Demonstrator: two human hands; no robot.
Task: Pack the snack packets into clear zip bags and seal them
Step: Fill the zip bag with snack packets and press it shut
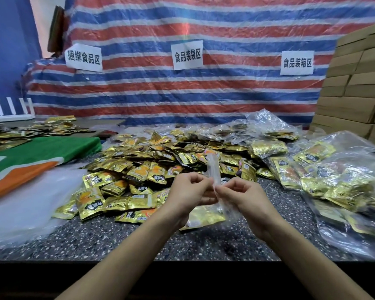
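Near centre, just above the table (139,239): left hand (188,198) and right hand (245,198) both pinch the bag (213,167) at its mouth. The film looks light, limp and slippery. Packets (204,217) sag inside. The stiffer zip strip is probably the best hold.

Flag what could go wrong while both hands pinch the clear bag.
The left hand and right hand pinch the bag only at its thin edge; the film might slip, leaving the zip partly open. Loose packets lie right beside the bag, so it could knock some away.
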